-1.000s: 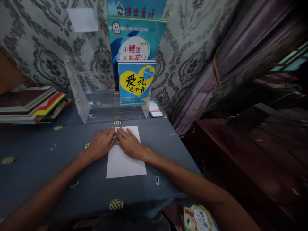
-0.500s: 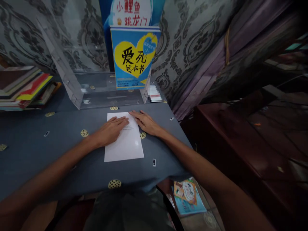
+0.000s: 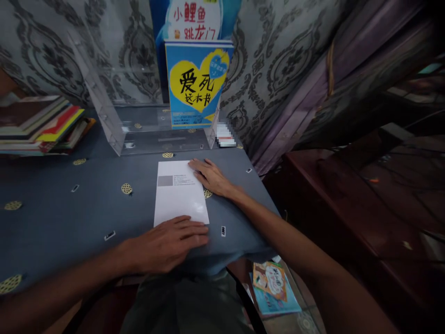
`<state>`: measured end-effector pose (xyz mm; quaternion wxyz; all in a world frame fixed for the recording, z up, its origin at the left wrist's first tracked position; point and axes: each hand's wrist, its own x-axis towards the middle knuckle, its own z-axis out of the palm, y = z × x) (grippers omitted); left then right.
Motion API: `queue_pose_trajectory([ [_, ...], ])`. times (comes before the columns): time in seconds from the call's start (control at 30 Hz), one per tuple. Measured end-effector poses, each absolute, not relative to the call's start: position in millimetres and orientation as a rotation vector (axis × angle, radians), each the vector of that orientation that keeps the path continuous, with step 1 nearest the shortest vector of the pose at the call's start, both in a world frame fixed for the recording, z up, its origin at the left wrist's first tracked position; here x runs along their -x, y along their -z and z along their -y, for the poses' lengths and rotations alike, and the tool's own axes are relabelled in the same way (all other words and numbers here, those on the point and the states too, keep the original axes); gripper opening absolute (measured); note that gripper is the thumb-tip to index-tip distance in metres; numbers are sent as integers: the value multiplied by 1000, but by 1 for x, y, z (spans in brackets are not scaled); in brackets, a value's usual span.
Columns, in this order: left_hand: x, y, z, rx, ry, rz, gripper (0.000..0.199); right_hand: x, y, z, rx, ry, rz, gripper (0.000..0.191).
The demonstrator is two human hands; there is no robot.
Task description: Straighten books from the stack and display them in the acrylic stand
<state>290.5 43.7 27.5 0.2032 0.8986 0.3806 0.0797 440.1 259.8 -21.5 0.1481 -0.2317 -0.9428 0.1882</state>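
Observation:
A glossy white printed sheet [image 3: 179,202] lies on the blue-grey tablecloth, with a grey block and small lines of print near its top. Whether it is a single sheet or the back of a thin book I cannot tell. My left hand [image 3: 170,241] lies flat across its lower edge, fingers stretched out to the right and covering that edge. At the upper right edge, my right hand [image 3: 210,176] rests with its fingers extended over the corner. Both hands are open, and neither grips anything.
Behind the sheet stands a clear acrylic rack [image 3: 163,141] holding a blue book with a yellow heart [image 3: 196,86] and another blue book [image 3: 194,18]. Stacked books [image 3: 41,125] sit at the left. Lower right are colourful books [image 3: 274,287]; a dark red cabinet [image 3: 320,199] stands farther right.
My left hand has moved from the upper part of the white sheet down to its lower edge, uncovering the print and grey block. My right hand stays at the upper right corner.

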Motion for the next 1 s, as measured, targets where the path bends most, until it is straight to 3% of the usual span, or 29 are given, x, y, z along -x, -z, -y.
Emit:
queue_pose_trajectory([
  [0.07,-288,-17,-41,-2547,-230,-1289,47,-441,19,-256,686,-500,2729,45],
  [0.2,-280,1,-32,-2557,-142,-1591,93,-453,7,-233,733,-335,2767,41],
  [0.3,-276,6,-18,-2577,-48,-1645,103,-475,1,-199,758,-165,2791,38],
  [0.5,-269,16,19,-2765,-195,-1627,55,-543,6,-126,684,-66,2747,50],
  [0.63,-259,9,26,-2788,-587,-1472,51,-564,9,-113,569,-219,2698,41],
  [0.77,-249,-30,10,-2612,-1048,-1451,40,-553,4,-132,553,-602,2506,37],
  [0.9,-233,-78,-26,-2264,-1256,-1703,21,-524,-11,-164,726,-1050,2146,27],
  [1.0,-213,-93,-67,-1899,-1341,-1781,22,-498,-21,-188,861,-1246,1920,32],
])
